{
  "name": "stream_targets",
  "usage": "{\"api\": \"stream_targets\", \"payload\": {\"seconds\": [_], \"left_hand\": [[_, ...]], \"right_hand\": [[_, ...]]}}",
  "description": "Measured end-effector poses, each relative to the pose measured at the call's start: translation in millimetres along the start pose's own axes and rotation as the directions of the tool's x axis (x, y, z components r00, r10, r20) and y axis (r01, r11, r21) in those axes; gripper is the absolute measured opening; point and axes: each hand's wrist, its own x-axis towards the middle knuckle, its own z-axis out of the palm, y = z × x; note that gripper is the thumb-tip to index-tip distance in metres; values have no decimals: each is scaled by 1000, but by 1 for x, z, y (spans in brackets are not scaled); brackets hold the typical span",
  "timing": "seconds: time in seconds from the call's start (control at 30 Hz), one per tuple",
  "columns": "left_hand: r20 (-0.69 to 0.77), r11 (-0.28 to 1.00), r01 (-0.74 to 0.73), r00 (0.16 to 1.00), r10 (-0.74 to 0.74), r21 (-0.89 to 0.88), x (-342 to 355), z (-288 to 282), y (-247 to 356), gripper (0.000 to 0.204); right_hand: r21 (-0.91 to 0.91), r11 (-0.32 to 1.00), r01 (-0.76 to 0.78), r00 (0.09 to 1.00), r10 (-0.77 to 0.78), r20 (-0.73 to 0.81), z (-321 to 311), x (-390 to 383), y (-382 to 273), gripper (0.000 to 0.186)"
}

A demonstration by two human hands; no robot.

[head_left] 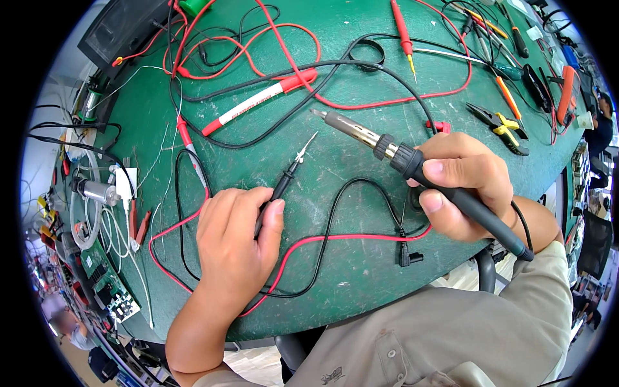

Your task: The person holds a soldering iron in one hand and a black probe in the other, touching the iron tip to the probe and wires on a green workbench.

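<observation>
Nearest, the left hand (235,235) grips a black probe (284,184), while the right hand (461,187) at three o'clock clasps a soldering iron (387,147), tips apart, joint not yet touched.

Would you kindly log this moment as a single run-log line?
left hand: grips black probe | right hand: holds soldering iron, tip off green mat | red marker beyond

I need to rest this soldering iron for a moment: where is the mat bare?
Barest: the green mat near the front edge, below the red lead and between both hands. A smaller patch lies between the soldering iron and the black probe. The far side is crowded with leads, a red marker and pliers.
</observation>
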Motion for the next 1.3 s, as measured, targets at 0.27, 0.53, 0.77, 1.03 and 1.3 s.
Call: {"api": "stream_targets", "payload": {"seconds": [0.27,0.53,0.77,1.03,1.3], "left_hand": [[9,1000,-8,1000,8,12,-1,0,1,21],[18,1000,-25,1000,24,16,-2,-2,0,22],[26,999,42,999,-42,-17,-3,-3,-1,24],[5,998,40,999,-40,-48,0,-4,0,25],[-5,997,38,999,-39,-63,1,-3,0,22]], "right_hand": [[25,998,-63,998,63,-19,-3,-3,2,25],[50,997,-62,998,63,-15,-5,-2,4,27],[92,993,-69,997,71,-21,-7,-3,5,28],[86,993,-84,996,82,31,-9,-4,6,29],[55,994,-89,983,79,167,-21,-5,4,33]]}}
